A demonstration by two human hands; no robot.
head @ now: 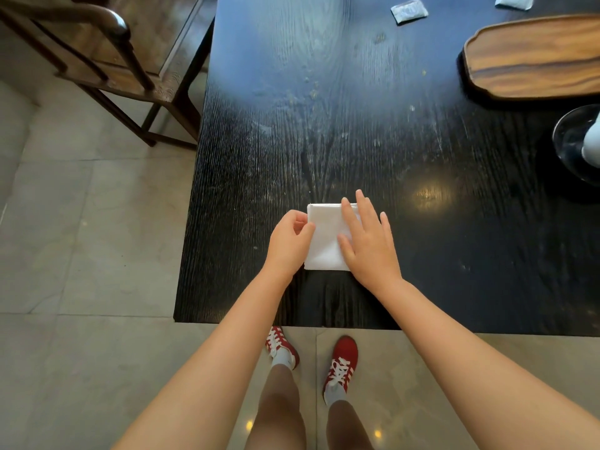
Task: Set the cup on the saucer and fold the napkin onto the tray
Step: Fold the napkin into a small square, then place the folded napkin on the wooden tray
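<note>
Head view: the white napkin (326,241) lies folded into a compact rectangle near the front edge of the dark worktop (324,108), directly before the person. The left hand (290,243) holds a pinching grip on the napkin's left edge, thumb and fingertips closed on the cloth, apparently to align the layers. The right hand (368,245) lies flat with fingers spread over the napkin's right portion, grasping nothing; judged to be pressing the fold down and keeping the cloth from sliding. The wooden tray (532,56) sits at the far right, well apart from the napkin, its visible surface bare. At the right edge a dark round saucer (568,141) carries a pale object (592,141), cut off by the frame; probably the cup, though this cannot be confirmed. Two small packets (409,10) lie at the far edge. Assessment: folding looks nearly complete; transfer to the tray remains outstanding.
</note>
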